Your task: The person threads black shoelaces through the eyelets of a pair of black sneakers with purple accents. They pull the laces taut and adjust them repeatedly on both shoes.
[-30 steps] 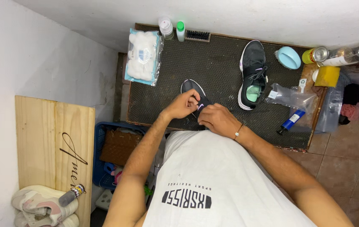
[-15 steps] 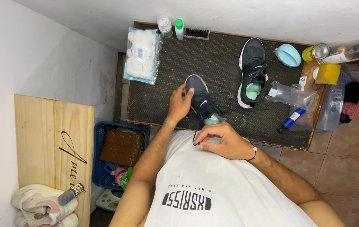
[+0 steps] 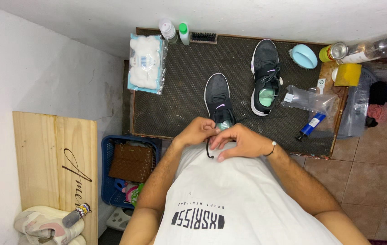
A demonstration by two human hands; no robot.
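A dark grey sneaker (image 3: 217,96) lies on the dark mat (image 3: 175,90), toe pointing away from me. My left hand (image 3: 197,132) and my right hand (image 3: 238,140) meet at its near end, both pinching the black shoelace (image 3: 208,149), which loops down between them. The heel of the shoe is hidden under my fingers. A second matching sneaker (image 3: 266,77) with a pale green insole lies further right, untouched.
A pack of cotton balls (image 3: 146,63), two small bottles (image 3: 175,31), a black brush (image 3: 203,38), a blue brush (image 3: 304,56), a can (image 3: 333,51), a yellow sponge (image 3: 348,74), a clear bag (image 3: 307,100) and a blue tube (image 3: 312,124) surround the mat. A blue basket (image 3: 128,170) and wooden board (image 3: 55,165) stand left.
My hands have come together at the near end of the sneaker and taken the lace. The sneaker has turned straighter on the mat, with its toe pointing away from me.
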